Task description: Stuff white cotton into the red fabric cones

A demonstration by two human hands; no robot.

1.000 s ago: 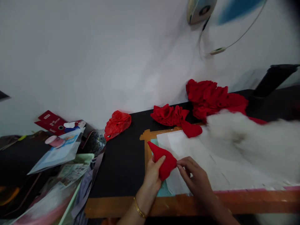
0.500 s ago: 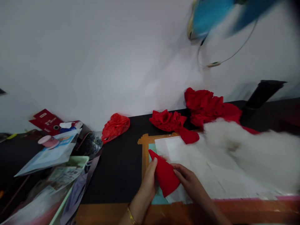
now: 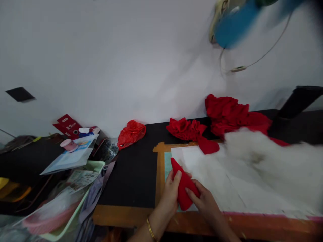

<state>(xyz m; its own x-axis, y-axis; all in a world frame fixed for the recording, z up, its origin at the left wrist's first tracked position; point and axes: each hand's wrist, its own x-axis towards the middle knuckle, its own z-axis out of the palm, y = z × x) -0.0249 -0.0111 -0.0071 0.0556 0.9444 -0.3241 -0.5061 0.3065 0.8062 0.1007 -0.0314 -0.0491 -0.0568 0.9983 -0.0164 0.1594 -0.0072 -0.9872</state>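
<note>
A red cone-shaped piece of cloth point(image 3: 185, 189), pointed at its upper end, is held between both hands over the near edge of the table. My left hand point(image 3: 171, 190) grips its left side, thumb on the front face and a gold bangle at the wrist. My right hand point(image 3: 203, 198) pinches the lower right side, thumb in front and fingers curled behind. Beyond the hands lie white sheets point(image 3: 191, 158) taped over the dark table. To their right spreads a blurred mass of white fluffy stuffing point(image 3: 272, 164).
Gathered red cloth pieces point(image 3: 185, 129) and a larger red pile point(image 3: 227, 114) lie along the wall. A crumpled red plastic bag point(image 3: 131, 134) sits left of them. A pale green basket point(image 3: 97, 165) with packets stands at left. A blurred blue fan point(image 3: 234, 27) hangs upper right.
The view has swung left, so things sit further right. My right hand has closed further over the red cloth piece, which looks narrower and more folded. Both hands keep hold.
</note>
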